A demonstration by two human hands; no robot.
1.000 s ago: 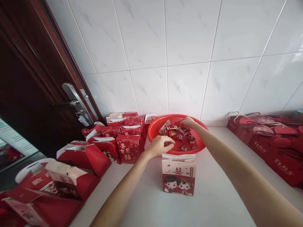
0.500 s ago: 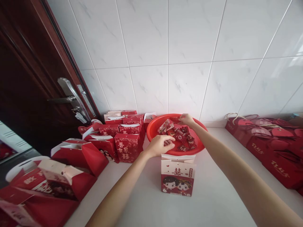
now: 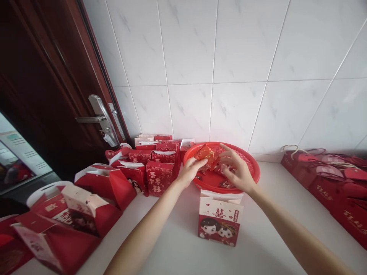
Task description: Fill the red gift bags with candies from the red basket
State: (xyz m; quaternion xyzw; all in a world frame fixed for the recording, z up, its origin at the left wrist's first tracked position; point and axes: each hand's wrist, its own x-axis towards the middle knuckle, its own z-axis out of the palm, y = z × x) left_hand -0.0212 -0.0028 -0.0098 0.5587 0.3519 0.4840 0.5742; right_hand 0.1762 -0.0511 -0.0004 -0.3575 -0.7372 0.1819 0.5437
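Note:
My left hand (image 3: 191,170) pinches a shiny red packet (image 3: 207,153) above the left part of the round red plastic basket (image 3: 254,166). My right hand (image 3: 236,168) is over the basket's right side, its fingers spread and nothing seen in them. Small wrapped red sweets lie in the basket, partly hidden by my hands. Just in front of the basket, a small red and white box (image 3: 219,221) with two cartoon figures stands upright, its top flaps raised.
Red boxes (image 3: 159,178) stand in rows at the left, with larger flapped boxes (image 3: 106,185) nearer. Red gift bags (image 3: 327,191) with cord handles line the right. Behind are a tiled wall (image 3: 189,46) and a dark door (image 3: 51,76) with a metal handle.
My left hand has taken hold of the red packet. My right hand has come back from the basket's far rim, its fingers now spread. The whole view has shifted slightly.

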